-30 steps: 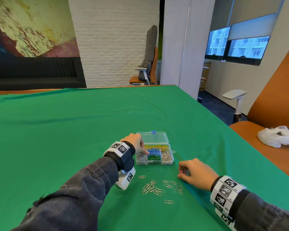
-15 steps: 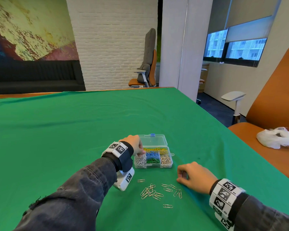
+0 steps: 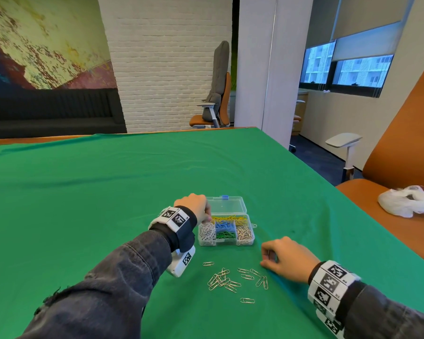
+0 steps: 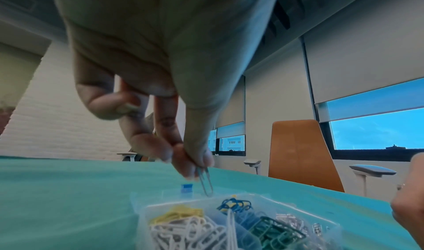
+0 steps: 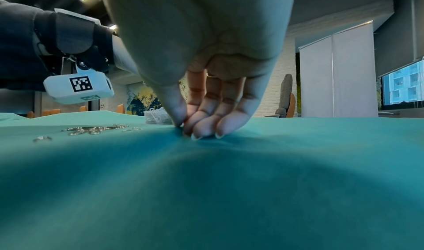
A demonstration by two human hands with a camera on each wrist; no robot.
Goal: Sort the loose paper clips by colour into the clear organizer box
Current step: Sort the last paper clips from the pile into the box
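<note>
The clear organizer box (image 3: 227,242) lies open on the green cloth, its compartments holding white, yellow, blue, green and silver clips. My left hand (image 3: 207,216) hovers over its back left corner. Thumb and finger pinch a silver paper clip (image 4: 205,183), which hangs above the box (image 4: 142,208). Several loose silver clips (image 3: 228,281) lie in front of the box. My right hand (image 3: 267,259) rests to their right, with curled fingers (image 5: 206,128) and thumb pressed together on the cloth. I see nothing between them.
The box's lid (image 3: 227,204) lies flat behind it, blue latch at the far edge. A single clip (image 3: 247,300) lies nearest me. An orange chair (image 3: 402,187) with a white bag (image 3: 406,201) stands past the table's right edge.
The head view has shifted slightly. My left hand stays over the box's left end with the clip, and my right hand stays put on the cloth.
</note>
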